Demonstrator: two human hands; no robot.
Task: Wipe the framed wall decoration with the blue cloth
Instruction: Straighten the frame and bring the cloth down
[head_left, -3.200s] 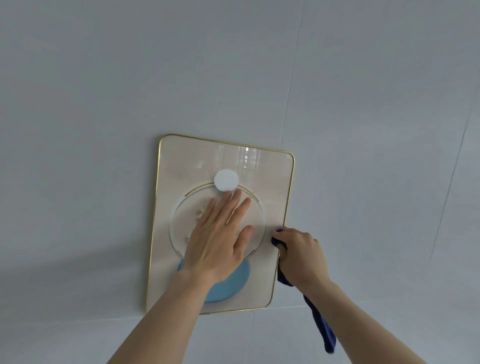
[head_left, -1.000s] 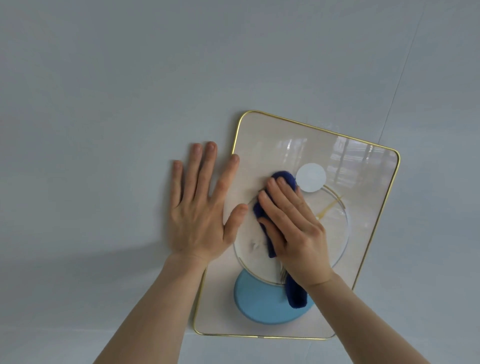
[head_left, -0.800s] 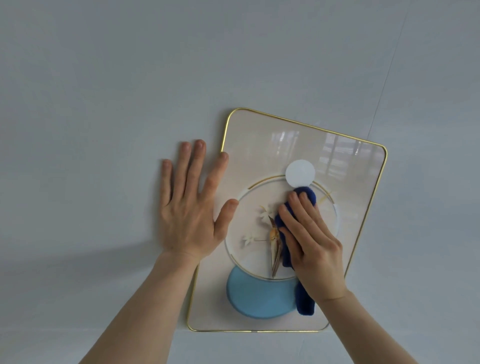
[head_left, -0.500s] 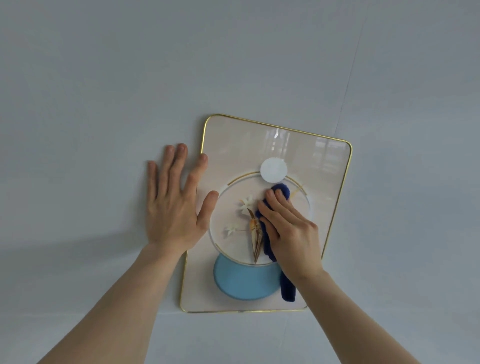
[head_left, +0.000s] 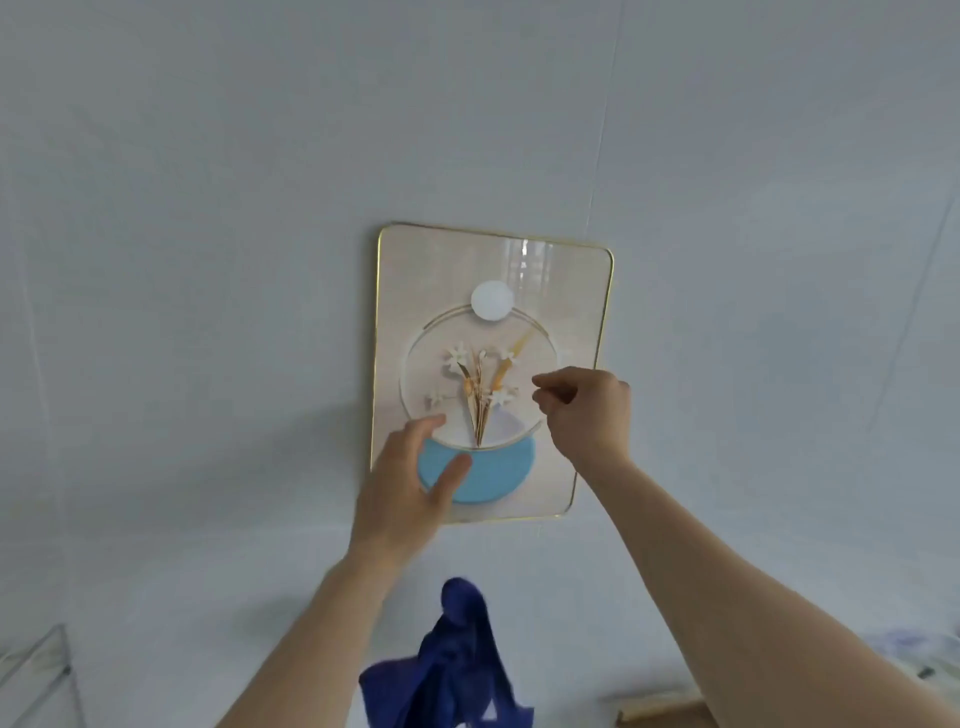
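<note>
Framed wall decoration (head_left: 550, 270) hangs on the pale wall (head_left: 208, 260) at centre. Left hand (head_left: 410, 483), open and empty, covers its 7 o'clock corner, probably steadying it. Blue cloth (head_left: 457, 670) is loose at 6 o'clock, below both hands. Right hand (head_left: 587, 410), loosely curled at 3 o'clock, grips nothing.

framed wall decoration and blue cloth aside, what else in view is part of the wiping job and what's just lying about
Part of the job:
framed wall decoration
blue cloth, in neither hand
left hand
right hand

Just lying about:
brownish flat item, bottom right
glass-like pane, bottom left
</note>
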